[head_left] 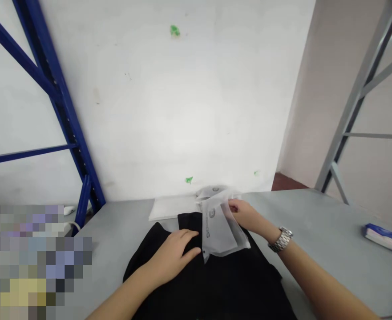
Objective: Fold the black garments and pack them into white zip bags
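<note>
A black garment (pixel 229 289) lies spread on the grey table, its lower part running out of view at the bottom. My left hand (pixel 174 253) rests on its upper left part, thumb and fingers apart. Over the garment's middle is a frosted plastic bag (pixel 217 233) with dark printed lettering, its left edge close to my left fingertips. The fingers of my right hand (pixel 245 215), with a metal watch on the wrist, are closed on the bag's upper right edge; the bag partly hides them. Behind it are more frosted bags (pixel 212 192), lying near the wall.
A flat white sheet (pixel 172 207) lies at the back of the grey table (pixel 336 253). At the right is a blue and white tissue pack (pixel 385 238). Blue metal posts (pixel 60 100) rise on the left, a grey frame (pixel 345 120) on the right. The lower left is pixelated.
</note>
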A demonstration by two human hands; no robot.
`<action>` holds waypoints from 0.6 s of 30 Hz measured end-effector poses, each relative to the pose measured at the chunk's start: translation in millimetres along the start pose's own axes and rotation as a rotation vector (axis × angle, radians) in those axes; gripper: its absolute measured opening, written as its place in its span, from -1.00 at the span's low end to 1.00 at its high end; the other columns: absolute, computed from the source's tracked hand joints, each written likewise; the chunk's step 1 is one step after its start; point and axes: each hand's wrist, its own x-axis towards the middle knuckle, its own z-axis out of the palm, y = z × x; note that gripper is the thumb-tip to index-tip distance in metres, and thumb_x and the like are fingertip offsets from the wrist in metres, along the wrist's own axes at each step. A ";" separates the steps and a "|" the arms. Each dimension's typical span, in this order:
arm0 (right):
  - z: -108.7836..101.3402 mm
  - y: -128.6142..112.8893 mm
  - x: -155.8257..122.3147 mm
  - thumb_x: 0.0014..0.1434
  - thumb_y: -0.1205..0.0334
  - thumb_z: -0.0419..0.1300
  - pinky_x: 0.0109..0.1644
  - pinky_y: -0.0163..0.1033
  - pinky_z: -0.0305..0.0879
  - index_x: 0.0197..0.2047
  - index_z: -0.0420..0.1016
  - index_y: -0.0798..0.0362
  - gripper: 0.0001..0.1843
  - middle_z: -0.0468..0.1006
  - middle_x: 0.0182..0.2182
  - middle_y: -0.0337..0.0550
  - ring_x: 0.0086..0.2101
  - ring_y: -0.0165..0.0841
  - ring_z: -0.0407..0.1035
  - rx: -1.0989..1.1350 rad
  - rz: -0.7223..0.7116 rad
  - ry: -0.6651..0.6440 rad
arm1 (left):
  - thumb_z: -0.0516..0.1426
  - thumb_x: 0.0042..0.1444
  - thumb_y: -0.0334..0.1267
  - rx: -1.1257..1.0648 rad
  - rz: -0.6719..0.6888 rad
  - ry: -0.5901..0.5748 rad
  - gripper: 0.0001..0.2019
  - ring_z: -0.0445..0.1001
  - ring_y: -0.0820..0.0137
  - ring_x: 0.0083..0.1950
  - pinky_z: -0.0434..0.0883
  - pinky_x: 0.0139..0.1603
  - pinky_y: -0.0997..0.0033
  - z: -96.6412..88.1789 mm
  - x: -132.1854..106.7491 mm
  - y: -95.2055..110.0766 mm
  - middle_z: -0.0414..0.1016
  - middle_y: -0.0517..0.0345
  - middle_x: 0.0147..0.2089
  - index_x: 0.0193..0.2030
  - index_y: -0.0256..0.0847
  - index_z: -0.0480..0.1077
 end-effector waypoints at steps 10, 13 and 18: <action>6.3 -0.7 -0.1 0.14 0.23 0.09 0.12 0.06 0.08 -0.38 0.35 0.02 -0.91 0.44 -0.24 -0.04 -0.07 -0.12 0.23 -0.079 -0.241 0.127 | 0.01 0.22 -0.21 0.250 0.092 0.227 -0.69 0.40 0.21 0.10 0.35 0.14 0.10 -8.6 -5.7 7.2 0.42 0.05 0.09 0.08 -0.10 0.35; 2.8 -11.0 -8.5 0.23 0.20 0.01 0.13 0.07 0.07 -0.26 0.31 -0.01 -0.90 0.45 -0.15 -0.03 -0.02 -0.14 0.24 0.022 -0.295 0.109 | -0.01 0.24 -0.16 0.206 0.063 0.280 -0.67 0.32 0.21 0.18 0.28 0.21 0.08 -15.0 -6.3 8.9 0.36 0.05 0.16 0.12 -0.07 0.31; -8.4 -18.4 -16.9 0.30 0.16 -0.01 0.11 -0.04 0.13 -0.23 0.29 -0.03 -0.89 0.49 -0.07 -0.10 -0.01 -0.29 0.32 0.570 -0.339 -0.251 | -0.04 0.25 -0.05 -0.058 -0.063 0.383 -0.63 0.20 0.23 0.27 0.22 0.25 0.12 -24.4 -3.2 4.4 0.21 0.10 0.25 0.17 0.02 0.22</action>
